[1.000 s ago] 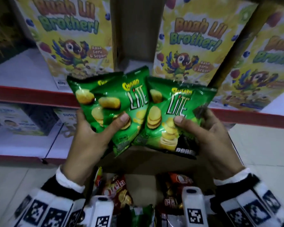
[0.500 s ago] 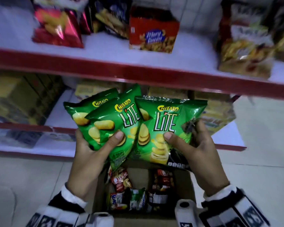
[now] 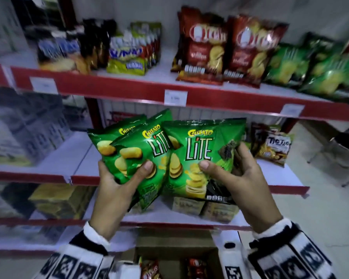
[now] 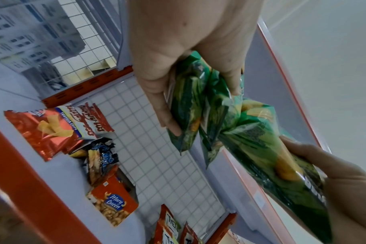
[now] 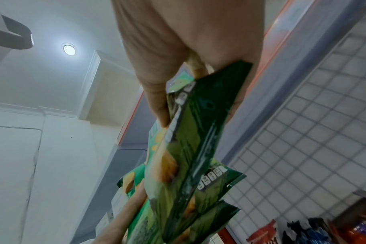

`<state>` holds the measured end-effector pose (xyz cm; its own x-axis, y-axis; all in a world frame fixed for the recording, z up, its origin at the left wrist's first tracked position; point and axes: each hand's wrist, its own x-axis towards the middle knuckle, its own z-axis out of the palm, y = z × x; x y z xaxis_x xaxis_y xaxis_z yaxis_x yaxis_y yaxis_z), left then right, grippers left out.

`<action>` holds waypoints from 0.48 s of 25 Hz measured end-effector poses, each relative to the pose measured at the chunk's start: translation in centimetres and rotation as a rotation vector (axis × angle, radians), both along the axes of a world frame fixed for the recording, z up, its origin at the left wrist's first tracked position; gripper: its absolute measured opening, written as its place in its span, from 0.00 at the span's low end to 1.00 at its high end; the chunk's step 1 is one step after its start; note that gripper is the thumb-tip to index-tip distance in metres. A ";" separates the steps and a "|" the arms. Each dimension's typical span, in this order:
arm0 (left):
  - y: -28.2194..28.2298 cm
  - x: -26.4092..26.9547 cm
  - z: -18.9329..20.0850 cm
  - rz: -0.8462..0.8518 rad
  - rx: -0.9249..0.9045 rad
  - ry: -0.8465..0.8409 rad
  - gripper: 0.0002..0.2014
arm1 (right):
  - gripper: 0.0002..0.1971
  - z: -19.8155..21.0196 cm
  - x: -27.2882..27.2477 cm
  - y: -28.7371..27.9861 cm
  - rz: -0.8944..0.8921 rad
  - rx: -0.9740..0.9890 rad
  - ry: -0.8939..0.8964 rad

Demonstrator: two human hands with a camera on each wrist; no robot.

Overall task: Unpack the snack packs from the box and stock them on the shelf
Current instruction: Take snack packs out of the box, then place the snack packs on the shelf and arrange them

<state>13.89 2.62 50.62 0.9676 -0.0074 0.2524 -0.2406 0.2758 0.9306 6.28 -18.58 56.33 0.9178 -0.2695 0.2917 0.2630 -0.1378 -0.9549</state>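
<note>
We find both hands raised in front of the shelf [image 3: 189, 95], each clamped on green Chitato Lite packs. The left hand [image 3: 117, 188] holds two overlapping packs [image 3: 133, 146], thumb across the front of the nearer one, fingers behind; the left wrist view shows the same hand [image 4: 178, 57] pinching the lower ends of those packs [image 4: 190, 105]. The right hand [image 3: 238, 184] holds one pack [image 3: 199, 158], thumb on its front, fingers curled round its right edge; in the right wrist view that hand [image 5: 178, 41] grips the pack's [image 5: 190, 132] bottom seam. The right pack overlaps the left pair at its left edge. On the upper shelf we note red packs [image 3: 226, 51] at centre and green packs [image 3: 310, 67] to their right. The box [image 3: 173, 256] sits below the hands, near us, open, with red packs [image 3: 195, 268] inside
</note>
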 end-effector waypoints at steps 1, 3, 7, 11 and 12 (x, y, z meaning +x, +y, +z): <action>0.5 0.3 1.2 -0.013 -0.003 -0.010 0.41 | 0.26 1.3 -0.2 0.6 -0.014 -0.020 -0.020; 1.1 0.5 2.6 -0.034 -0.015 -0.013 0.41 | 0.26 3.0 -0.5 1.8 -0.036 -0.046 -0.025; 2.2 1.3 5.0 -0.072 0.013 -0.028 0.42 | 0.24 6.1 -1.8 3.0 -0.135 -0.129 -0.041; 1.7 2.3 8.4 -0.091 0.067 -0.055 0.42 | 0.34 10.4 -2.9 -0.2 -0.291 -0.176 -0.041; 1.0 2.5 9.3 -0.099 0.080 -0.072 0.40 | 0.33 11.9 -3.1 -1.9 -0.330 -0.183 -0.070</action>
